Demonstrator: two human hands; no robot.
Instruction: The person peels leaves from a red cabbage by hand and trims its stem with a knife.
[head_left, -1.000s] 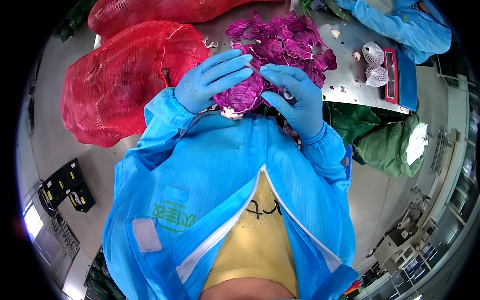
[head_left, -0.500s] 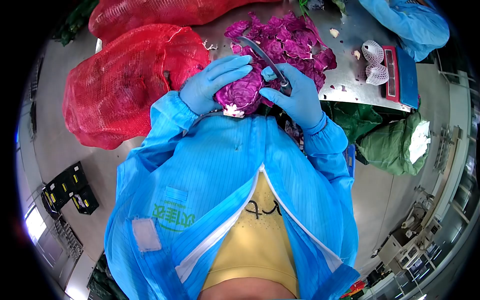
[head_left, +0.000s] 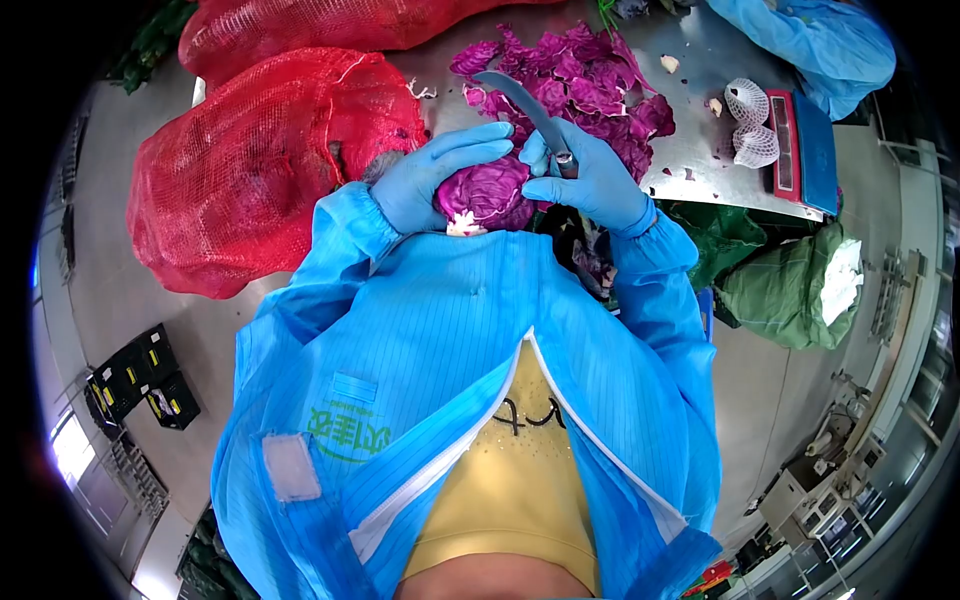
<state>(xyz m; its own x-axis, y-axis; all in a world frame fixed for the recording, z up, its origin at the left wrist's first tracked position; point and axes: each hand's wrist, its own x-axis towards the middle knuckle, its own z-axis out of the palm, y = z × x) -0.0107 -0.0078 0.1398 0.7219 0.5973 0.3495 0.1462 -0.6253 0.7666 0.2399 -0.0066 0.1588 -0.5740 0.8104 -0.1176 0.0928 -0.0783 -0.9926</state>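
A red cabbage [head_left: 487, 193] is held close to my blue jacket, its pale cut stem turned toward me. My left hand [head_left: 432, 178], in a blue glove, is wrapped over the cabbage's left side and top. My right hand [head_left: 595, 180], also gloved, grips a knife [head_left: 530, 108] by its dark handle. The curved blade points up and to the left, above the cabbage. Fingers of the right hand are at the cabbage's right side; whether they touch it I cannot tell. Beyond lies a heap of loose purple cabbage leaves [head_left: 590, 85].
Red mesh sacks [head_left: 240, 170] lie to the left and at the back. On the metal table [head_left: 695, 150] at right are white foam nets [head_left: 752, 125] and a red-and-blue scale [head_left: 800, 150]. Green sacks [head_left: 790, 285] stand below. Another person's blue sleeve [head_left: 825, 45] is at upper right.
Both hands have shifted slightly, the left one a little to the right with the cabbage. The knife has turned a little, showing more of its blade's flat side. Both grips are kept.
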